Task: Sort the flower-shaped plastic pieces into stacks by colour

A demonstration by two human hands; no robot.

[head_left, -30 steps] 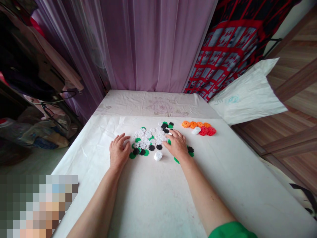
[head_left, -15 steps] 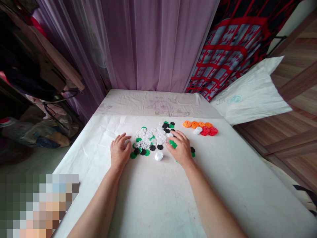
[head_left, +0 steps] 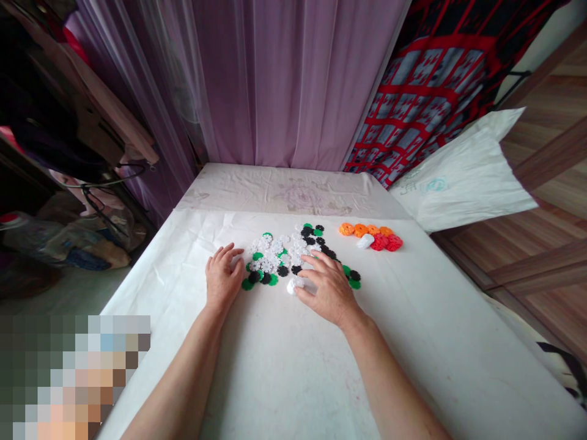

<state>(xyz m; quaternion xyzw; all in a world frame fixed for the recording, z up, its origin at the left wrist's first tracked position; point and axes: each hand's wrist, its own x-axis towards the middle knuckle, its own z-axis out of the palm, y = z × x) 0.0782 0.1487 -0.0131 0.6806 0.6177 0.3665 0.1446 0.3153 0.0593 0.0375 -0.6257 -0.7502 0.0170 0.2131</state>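
A loose heap of white, green and black snowflake-shaped plastic discs (head_left: pixel 277 256) lies in the middle of the white-covered table (head_left: pixel 284 360). My left hand (head_left: pixel 222 278) rests flat at the heap's left edge, fingers spread and holding nothing. My right hand (head_left: pixel 325 287) sits at the heap's near right side, its thumb and fingers closing on a small stack of white discs (head_left: pixel 293 285). A few green and black discs (head_left: pixel 351 280) lie just right of that hand.
A sorted cluster of orange discs (head_left: pixel 362 230), red discs (head_left: pixel 387 242) and a white stack (head_left: pixel 365 241) lies at the back right. A purple curtain hangs behind the table. A white bag (head_left: pixel 458 177) sits at the right; clutter stands at the left.
My right hand has drawn back from the far part of the heap toward me and now touches the white stack. My left hand has stayed where it was.
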